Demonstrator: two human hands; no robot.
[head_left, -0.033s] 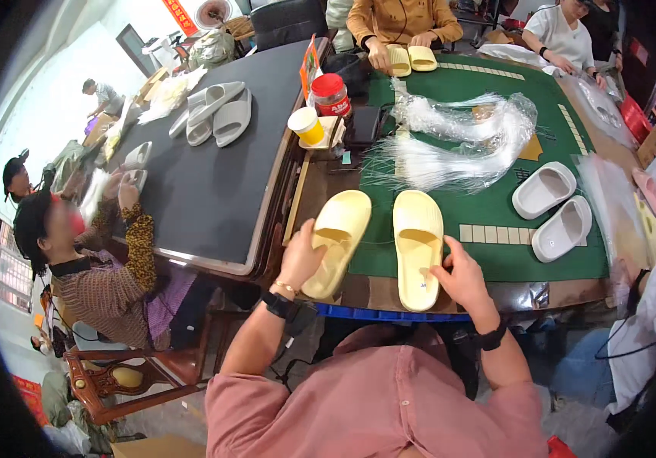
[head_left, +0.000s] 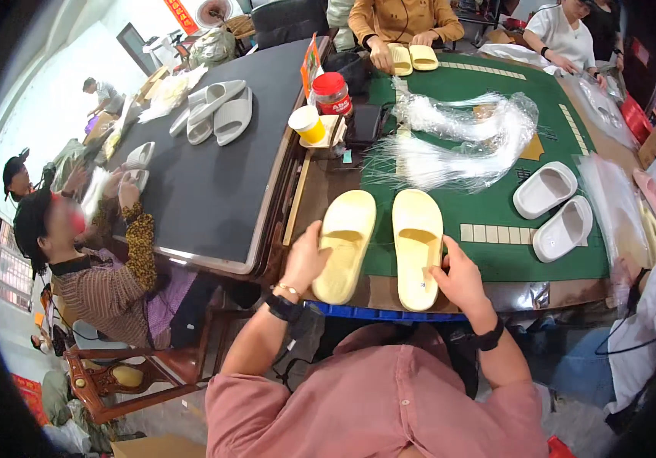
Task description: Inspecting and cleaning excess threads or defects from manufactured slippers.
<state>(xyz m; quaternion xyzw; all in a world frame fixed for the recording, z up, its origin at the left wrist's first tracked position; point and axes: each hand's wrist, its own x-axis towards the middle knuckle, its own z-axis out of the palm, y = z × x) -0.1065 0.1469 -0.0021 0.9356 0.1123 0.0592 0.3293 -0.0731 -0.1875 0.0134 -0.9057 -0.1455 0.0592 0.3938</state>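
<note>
Two pale yellow slide slippers lie side by side in front of me, toes pointing away, at the near edge of the green mat. My left hand grips the left slipper by its outer side, its fingertips partly hidden. On the right slipper, my right hand holds the outer edge, thumb over the insole and fingers along the outside. Beyond them lies a bundle of clear thin plastic strands, partly wrapped in clear film. A pair of white slippers rests to the right.
A dark table with grey slippers adjoins on the left, a co-worker seated beside it. A red-lidded jar and a yellow-white cup stand between the tables. Across, another person handles yellow slippers. Plastic bags lie right.
My left hand and the left slipper have shifted slightly to the right, and that slipper is now closer to the right one. The right hand and its slipper have barely moved.
</note>
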